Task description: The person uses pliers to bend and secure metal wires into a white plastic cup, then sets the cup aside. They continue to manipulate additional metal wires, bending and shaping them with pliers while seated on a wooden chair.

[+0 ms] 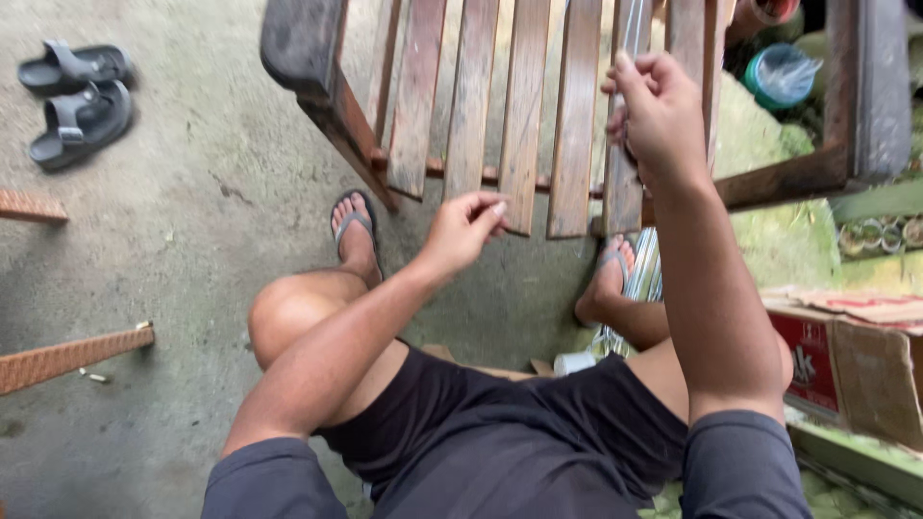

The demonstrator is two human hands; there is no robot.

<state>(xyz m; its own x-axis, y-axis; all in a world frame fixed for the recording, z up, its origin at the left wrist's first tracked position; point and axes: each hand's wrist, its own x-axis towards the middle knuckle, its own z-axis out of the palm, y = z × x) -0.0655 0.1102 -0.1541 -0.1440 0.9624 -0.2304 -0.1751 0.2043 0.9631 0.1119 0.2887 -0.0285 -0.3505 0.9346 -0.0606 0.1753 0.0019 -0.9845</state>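
Wooden, stiff and probably heavy, the slatted chair frame (524, 115) stands before my knees; my right hand (659, 115) clamps one slat, my left hand (466, 231) hovers pinched together, holding nothing.

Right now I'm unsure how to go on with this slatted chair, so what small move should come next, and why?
Probably bring the left hand up to the pale strand the right hand grips against a wooden slat. The left hand is pinched shut near the slat ends, seemingly on nothing, so it looks free to steady the strand.
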